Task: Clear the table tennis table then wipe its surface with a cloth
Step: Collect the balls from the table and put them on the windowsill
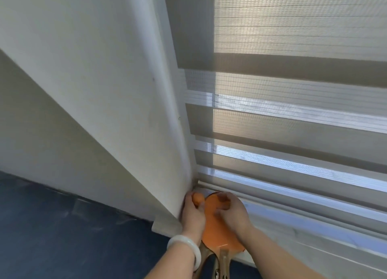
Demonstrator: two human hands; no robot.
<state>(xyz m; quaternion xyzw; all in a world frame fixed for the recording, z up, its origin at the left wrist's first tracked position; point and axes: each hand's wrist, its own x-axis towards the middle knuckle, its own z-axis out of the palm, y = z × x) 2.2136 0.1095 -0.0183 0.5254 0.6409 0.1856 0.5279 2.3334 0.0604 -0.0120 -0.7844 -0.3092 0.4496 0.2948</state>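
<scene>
Nearest me, the blue table tennis table point(62, 226) runs under my forearms, and I wear a pale bangle point(188, 247) on my left wrist. Just past it, two wooden paddle handles point(217, 262) stick out over the table's edge toward me, with the orange paddle point(217, 230) lying on the window sill point(293, 226).

My left hand point(192, 218) curls round an orange ball point(198, 199) at the corner where the white wall point(104, 90) meets the sill. My right hand point(232, 213) rests on the paddle face with fingers bent; it may pinch a second ball point(223, 204), but blur hides it and I cannot tell.

I judge this the clearing step, stowing gear on the sill. To do it well, I would set the balls against the wall corner or paddle so they cannot roll, and push the handles further in off the table.

Beyond, the striped zebra blind point(293, 111) hangs down to the sill.
</scene>
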